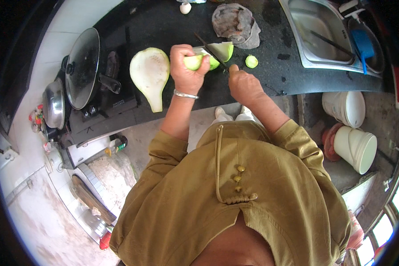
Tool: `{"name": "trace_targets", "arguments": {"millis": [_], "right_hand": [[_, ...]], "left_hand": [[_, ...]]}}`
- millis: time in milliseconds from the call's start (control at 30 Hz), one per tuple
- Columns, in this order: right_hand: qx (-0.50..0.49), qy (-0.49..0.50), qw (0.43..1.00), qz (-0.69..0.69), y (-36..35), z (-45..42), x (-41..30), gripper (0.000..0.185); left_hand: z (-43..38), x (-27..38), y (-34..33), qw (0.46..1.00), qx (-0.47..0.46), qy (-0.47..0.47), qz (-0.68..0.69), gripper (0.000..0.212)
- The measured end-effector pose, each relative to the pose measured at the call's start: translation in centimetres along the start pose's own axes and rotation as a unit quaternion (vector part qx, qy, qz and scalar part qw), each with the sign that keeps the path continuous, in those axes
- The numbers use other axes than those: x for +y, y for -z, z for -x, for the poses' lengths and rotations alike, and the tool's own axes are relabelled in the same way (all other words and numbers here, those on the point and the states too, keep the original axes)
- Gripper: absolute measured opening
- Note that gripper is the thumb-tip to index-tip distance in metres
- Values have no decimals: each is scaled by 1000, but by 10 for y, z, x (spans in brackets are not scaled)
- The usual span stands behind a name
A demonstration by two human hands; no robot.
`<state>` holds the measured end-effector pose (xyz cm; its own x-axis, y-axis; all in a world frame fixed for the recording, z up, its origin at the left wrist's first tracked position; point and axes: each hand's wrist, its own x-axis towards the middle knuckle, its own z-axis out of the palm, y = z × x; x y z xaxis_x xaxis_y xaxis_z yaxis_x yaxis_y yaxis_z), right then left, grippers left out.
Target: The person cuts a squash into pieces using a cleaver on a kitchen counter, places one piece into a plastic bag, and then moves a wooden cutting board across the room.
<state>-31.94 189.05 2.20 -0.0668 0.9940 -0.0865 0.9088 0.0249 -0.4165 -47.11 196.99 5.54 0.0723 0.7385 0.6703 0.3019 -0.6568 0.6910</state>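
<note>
My left hand [188,71], a silver bangle at its wrist, grips the narrow neck of a pale green bottle gourd piece [226,52] above the dark countertop [199,96]. In my right hand [246,84] is a kitchen knife [210,50], its blade seen nearly edge-on. The blade lies across the gourd piece; how deep it sits cannot be told. Left of my left hand, a gourd half [149,74] rests with its pale, hollowed face up. A small round gourd end [251,61] lies right of the knife, above my right hand.
A crumpled grey cloth [236,25] lies behind the gourd piece, with an eggshell [185,8] farther back. On the left stands a pan with a glass lid [83,68]. A steel sink [322,31] is at right, with a blue dipper [362,43]. White buckets [354,148] stand below.
</note>
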Motion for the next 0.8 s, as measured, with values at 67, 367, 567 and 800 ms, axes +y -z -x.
{"name": "trace_targets", "arguments": {"millis": [67, 367, 567, 800], "right_hand": [[-25, -14, 999, 38, 2, -2, -6, 10], [-88, -35, 995, -40, 8, -35, -11, 14], [-105, 32, 992, -54, 20, -46, 16, 20], [-156, -79, 935, -309, 23, -42, 47, 24]], "left_hand": [[1, 11, -10, 999, -16, -38, -33, 37], [5, 18, -20, 995, -37, -72, -52, 37], [22, 13, 7, 997, -41, -54, -45, 39], [38, -6, 42, 997, 7, 15, 76, 32]]}}
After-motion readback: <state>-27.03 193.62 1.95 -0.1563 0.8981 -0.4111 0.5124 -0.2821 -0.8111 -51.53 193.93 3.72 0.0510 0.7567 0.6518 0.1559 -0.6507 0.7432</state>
